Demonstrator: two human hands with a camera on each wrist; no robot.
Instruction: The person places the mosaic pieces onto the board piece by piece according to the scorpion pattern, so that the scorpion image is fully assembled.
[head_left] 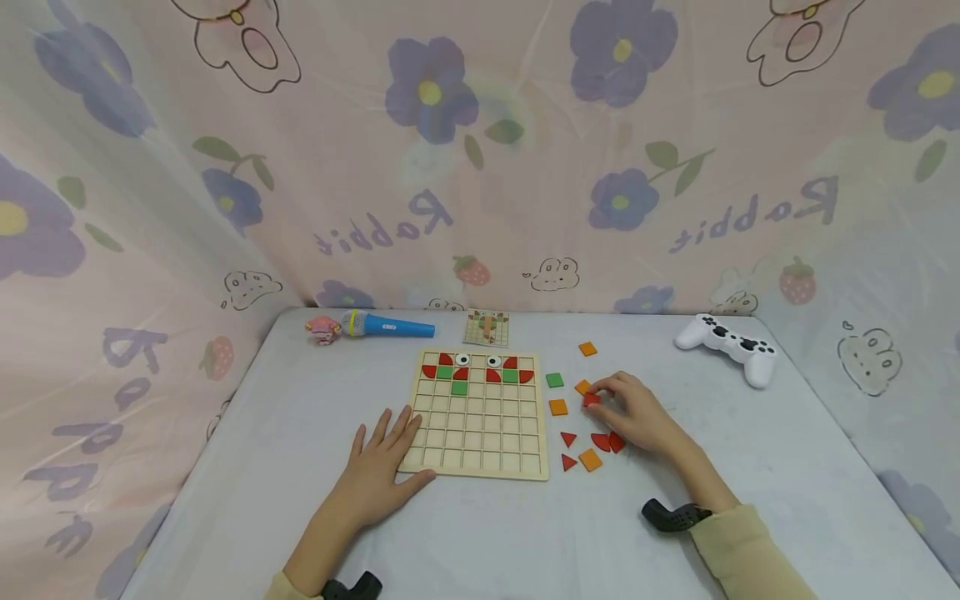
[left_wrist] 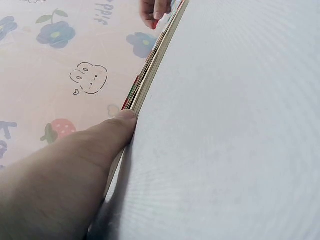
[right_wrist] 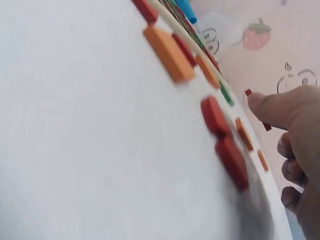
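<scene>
A wooden grid board (head_left: pixel 487 429) lies at the middle of the table, with red and green pieces and two eye discs (head_left: pixel 493 362) in its upper rows. My left hand (head_left: pixel 378 479) rests at the board's lower left, its fingers spread over the left edge and the thumb along the near edge. Right of the board, my right hand (head_left: pixel 637 414) pinches a red piece (right_wrist: pixel 267 126) between thumb and fingers, above the table in the right wrist view. Near that hand lie two red quarter-round pieces (head_left: pixel 601 442), an orange square (head_left: pixel 590 460) and small red triangles (head_left: pixel 567 439).
More orange squares (head_left: pixel 558 407) and a green square (head_left: pixel 554 380) lie along the board's right side. Behind the board are a pattern card (head_left: pixel 486 328), a blue microphone (head_left: pixel 397 327) and a pink figurine (head_left: pixel 323 330). A white game controller (head_left: pixel 727 346) lies at the back right.
</scene>
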